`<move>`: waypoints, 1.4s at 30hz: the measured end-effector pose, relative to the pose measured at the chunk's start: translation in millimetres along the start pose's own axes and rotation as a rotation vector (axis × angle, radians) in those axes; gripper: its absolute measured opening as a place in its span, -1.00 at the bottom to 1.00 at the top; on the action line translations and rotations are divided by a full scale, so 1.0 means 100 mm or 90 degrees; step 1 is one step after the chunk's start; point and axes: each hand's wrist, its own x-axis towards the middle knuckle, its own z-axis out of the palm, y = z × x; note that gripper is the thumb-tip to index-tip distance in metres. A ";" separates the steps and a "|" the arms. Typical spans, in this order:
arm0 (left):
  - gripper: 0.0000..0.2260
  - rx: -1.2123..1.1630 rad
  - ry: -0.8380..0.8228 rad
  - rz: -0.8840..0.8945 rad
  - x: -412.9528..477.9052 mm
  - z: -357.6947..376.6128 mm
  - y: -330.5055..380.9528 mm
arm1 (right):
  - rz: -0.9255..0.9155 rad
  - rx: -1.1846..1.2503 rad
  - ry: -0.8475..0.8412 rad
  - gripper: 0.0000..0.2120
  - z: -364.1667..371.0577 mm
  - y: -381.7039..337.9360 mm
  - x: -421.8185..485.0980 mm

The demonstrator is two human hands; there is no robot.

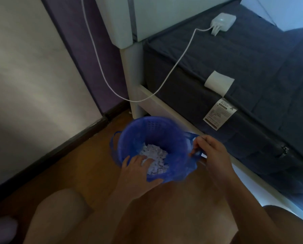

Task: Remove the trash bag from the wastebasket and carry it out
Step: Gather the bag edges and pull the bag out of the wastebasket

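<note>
Both hands, left hand [138, 169] and right hand [211, 152], grip the trash bag [178, 166] in the wastebasket [147, 125].

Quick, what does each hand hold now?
Left hand: gripping the bag at the near rim.
Right hand: shut on the bag's handle.

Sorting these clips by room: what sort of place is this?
Most likely a bedroom: a bed with a dark mattress, a charger lying on it, and a small blue wastebasket on the wooden floor beside it.

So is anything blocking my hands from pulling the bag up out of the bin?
Nothing visible. Your right hand already pinches the blue bag at the rim, your left hand rests on its near edge, and the space above the bin is open.
</note>
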 end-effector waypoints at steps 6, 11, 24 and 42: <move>-0.38 0.008 -0.037 0.004 0.04 -0.01 -0.02 | -0.030 0.034 -0.102 -0.78 0.22 -0.28 0.06; -0.46 -0.032 0.067 0.023 0.08 -0.04 -0.04 | -0.051 0.040 -0.173 -0.81 0.36 -0.19 0.02; -0.47 -0.513 0.111 -0.549 0.66 -0.39 -0.88 | -0.194 -0.144 -0.150 -0.80 0.58 -0.01 0.01; -0.75 -0.604 0.156 -0.285 0.75 -0.88 -0.47 | -0.171 -0.093 -0.069 -0.81 0.50 -0.13 0.33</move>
